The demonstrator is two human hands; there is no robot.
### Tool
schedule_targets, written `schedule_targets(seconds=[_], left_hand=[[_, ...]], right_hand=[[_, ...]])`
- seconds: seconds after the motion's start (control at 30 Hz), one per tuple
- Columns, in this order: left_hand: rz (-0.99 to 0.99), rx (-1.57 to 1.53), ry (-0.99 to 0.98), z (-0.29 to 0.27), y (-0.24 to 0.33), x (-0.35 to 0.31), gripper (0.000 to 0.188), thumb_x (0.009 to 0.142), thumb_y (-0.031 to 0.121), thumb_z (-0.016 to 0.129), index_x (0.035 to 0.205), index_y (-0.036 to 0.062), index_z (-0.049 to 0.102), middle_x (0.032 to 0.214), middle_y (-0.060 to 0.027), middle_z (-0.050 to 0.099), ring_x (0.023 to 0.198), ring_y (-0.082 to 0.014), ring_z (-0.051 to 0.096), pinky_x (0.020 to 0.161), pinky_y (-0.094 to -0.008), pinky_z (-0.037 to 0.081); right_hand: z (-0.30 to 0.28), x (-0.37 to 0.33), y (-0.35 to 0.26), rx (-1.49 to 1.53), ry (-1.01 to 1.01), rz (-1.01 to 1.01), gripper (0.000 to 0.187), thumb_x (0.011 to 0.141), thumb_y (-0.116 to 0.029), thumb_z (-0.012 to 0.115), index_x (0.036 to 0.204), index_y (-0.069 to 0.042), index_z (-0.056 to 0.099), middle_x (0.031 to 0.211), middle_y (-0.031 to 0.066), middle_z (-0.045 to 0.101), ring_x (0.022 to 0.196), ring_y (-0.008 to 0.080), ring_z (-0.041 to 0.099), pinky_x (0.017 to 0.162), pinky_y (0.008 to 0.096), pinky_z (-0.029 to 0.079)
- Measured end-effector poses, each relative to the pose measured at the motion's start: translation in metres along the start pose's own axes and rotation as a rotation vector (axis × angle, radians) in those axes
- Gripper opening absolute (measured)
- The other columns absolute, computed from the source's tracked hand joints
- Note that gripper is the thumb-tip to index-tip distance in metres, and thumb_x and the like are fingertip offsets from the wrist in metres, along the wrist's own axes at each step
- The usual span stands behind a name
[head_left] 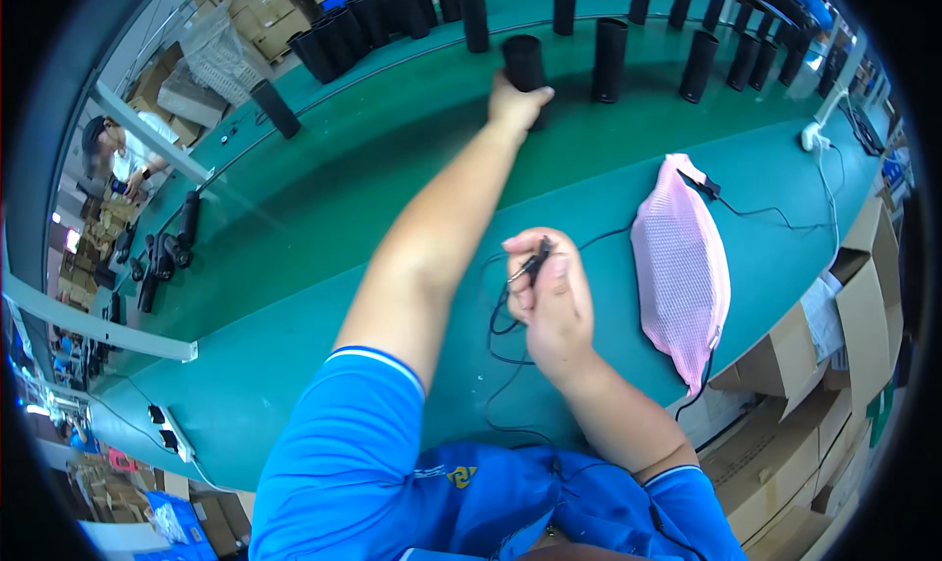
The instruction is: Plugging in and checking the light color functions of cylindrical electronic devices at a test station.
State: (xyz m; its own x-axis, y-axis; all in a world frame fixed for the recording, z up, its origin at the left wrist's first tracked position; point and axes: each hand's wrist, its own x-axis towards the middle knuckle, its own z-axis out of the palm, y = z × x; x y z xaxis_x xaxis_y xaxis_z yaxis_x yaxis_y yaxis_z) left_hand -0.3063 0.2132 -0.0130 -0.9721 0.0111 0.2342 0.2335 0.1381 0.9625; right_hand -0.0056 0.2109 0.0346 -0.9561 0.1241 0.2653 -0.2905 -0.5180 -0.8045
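Note:
With my left arm stretched far across the green bench, my left hand (pixel 514 106) is closed round the lower part of a black cylinder (pixel 524 59). The cylinder stands about upright, its open-looking top toward me. Close to my body, my right hand (pixel 557 301) pinches a small black cable connector (pixel 542 253) between thumb and fingers. A thin black cable (pixel 498 328) loops on the bench beside that hand. Right of it lies a pink mesh pouch (pixel 682 267) with a zip, and a black plug (pixel 708 185) rests by its upper end.
Several more black cylinders, such as one (pixel 609 61), stand along the conveyor belt (pixel 324 198). Dark handheld devices (pixel 162 257) lie at the left. A power strip (pixel 177 433) sits at the near left edge. Another person (pixel 128 159) works at far left. Cardboard boxes (pixel 785 443) stand at the right.

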Motion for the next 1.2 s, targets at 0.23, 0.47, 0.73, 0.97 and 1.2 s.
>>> schedule_targets(seconds=[0.23, 0.47, 0.73, 0.97, 1.2], left_hand=[[-0.135, 0.097, 0.096, -0.047, -0.016, -0.006, 0.092, 0.068, 0.020, 0.080, 0.140, -0.0019, 0.027, 0.134, -0.0266, 0.043, 0.116, -0.0373, 0.052, 0.095, -0.0376, 0.045], [0.298, 0.918, 0.504, -0.358, -0.061, -0.031, 0.074, 0.072, 0.030, 0.071, 0.134, 0.0047, 0.040, 0.130, -0.0208, 0.048, 0.115, -0.0366, 0.051, 0.094, -0.0437, 0.044], [-0.469, 1.470, 0.798, -0.662, -0.072, -0.118, 0.076, 0.078, 0.041, 0.067, 0.144, 0.0300, 0.031, 0.153, -0.0104, 0.022, 0.132, -0.0403, 0.031, 0.101, -0.0563, 0.036], [-0.630, 1.255, 0.700, -0.760, -0.101, -0.088, 0.080, 0.080, 0.047, 0.065, 0.147, 0.0383, 0.021, 0.157, -0.0016, 0.010, 0.139, -0.0405, 0.019, 0.101, -0.0623, 0.034], [-0.509, 1.586, 0.447, -0.805, -0.130, -0.018, 0.082, 0.079, 0.052, 0.059, 0.149, 0.0346, 0.020, 0.157, -0.0073, 0.014, 0.138, -0.0336, 0.028, 0.109, -0.0515, 0.026]], right_hand=[[-0.007, 0.007, 0.011, -0.435, 0.032, -0.131, 0.014, 0.091, -0.007, 0.053, 0.100, 0.001, 0.060, 0.093, 0.0072, 0.055, 0.070, 0.0109, 0.046, 0.057, 0.0205, 0.038], [-0.001, 0.000, 0.015, -0.391, -0.064, -0.254, 0.013, 0.091, -0.007, 0.054, 0.100, 0.002, 0.059, 0.097, 0.0077, 0.051, 0.064, 0.0106, 0.045, 0.055, 0.0195, 0.038], [0.012, -0.007, 0.051, -0.618, -0.108, -0.220, 0.013, 0.092, -0.008, 0.054, 0.100, 0.002, 0.058, 0.097, 0.0080, 0.050, 0.062, 0.0102, 0.044, 0.054, 0.0192, 0.037], [0.043, -0.013, 0.092, -0.751, -0.015, 0.037, 0.013, 0.093, -0.010, 0.054, 0.099, 0.001, 0.059, 0.084, 0.0051, 0.051, 0.053, 0.0066, 0.039, 0.044, 0.0176, 0.031], [0.050, -0.009, 0.114, -0.675, 0.120, 0.486, 0.014, 0.093, -0.013, 0.055, 0.097, 0.000, 0.060, 0.064, -0.0019, 0.047, 0.044, 0.0029, 0.032, 0.036, 0.0166, 0.023]])
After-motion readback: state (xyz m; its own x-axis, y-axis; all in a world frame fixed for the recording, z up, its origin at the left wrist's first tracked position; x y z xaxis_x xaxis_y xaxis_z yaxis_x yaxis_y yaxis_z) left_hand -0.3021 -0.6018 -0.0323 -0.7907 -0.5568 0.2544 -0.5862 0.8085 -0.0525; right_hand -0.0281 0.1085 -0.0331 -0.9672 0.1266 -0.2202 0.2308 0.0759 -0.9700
